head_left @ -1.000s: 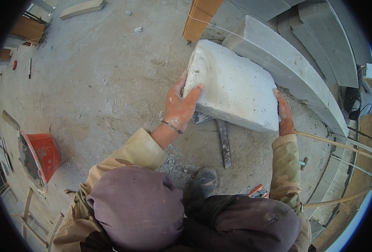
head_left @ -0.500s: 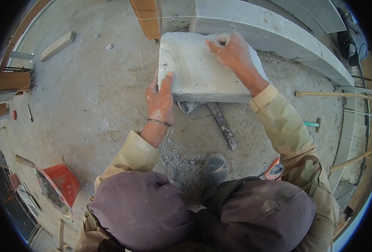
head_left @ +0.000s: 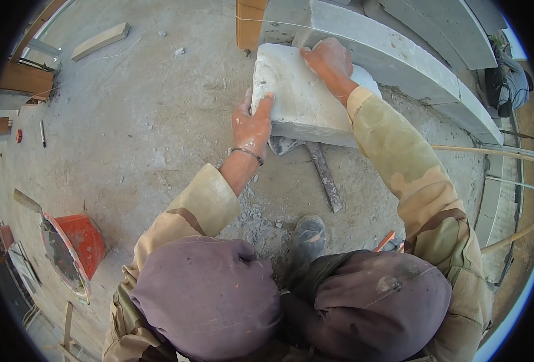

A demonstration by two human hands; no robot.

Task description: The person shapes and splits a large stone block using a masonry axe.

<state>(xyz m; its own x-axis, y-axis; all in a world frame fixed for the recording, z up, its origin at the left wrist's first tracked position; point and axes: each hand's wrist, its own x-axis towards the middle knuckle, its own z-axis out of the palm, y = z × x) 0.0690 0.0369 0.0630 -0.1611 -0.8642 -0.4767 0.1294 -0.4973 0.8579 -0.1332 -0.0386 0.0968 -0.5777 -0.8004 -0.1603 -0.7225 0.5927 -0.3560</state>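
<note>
- So since the first shot, the right hand (head_left: pixel 330 63) has gone from the right end of the white block (head_left: pixel 291 90) to its top, over by the far edge. The left hand (head_left: pixel 252 127) is still on the left end.
- Closest to the person: one boot (head_left: pixel 309 235) is planted near loose rubble (head_left: pixel 256 220). From where I'm standing, that grit could roll underfoot and jolt both arms.
- Metal bar (head_left: pixel 324 178) sticks out from below the block's near edge. Can't tell if it bears any weight, but if it does, I'd guess a push could make the block rock.
- The block itself lies just this side of the curved wall (head_left: pixel 393 63), pale face up. Left thumb is on top with the fingers round the side, so it's clamped on that end. Dusty skin on a dusty face, so it could slip imo.
- Right fingers are curled in close together. Can't tell if they pinch anything. Nothing holds the right end, so an uneven shove might swing it, and knuckles could get scraped on the wall.
- Farther up, the thin string (head_left: pixel 273 23) crosses the orange column (head_left: pixel 250 27). Lift the block carelessly and it could snag.
</note>
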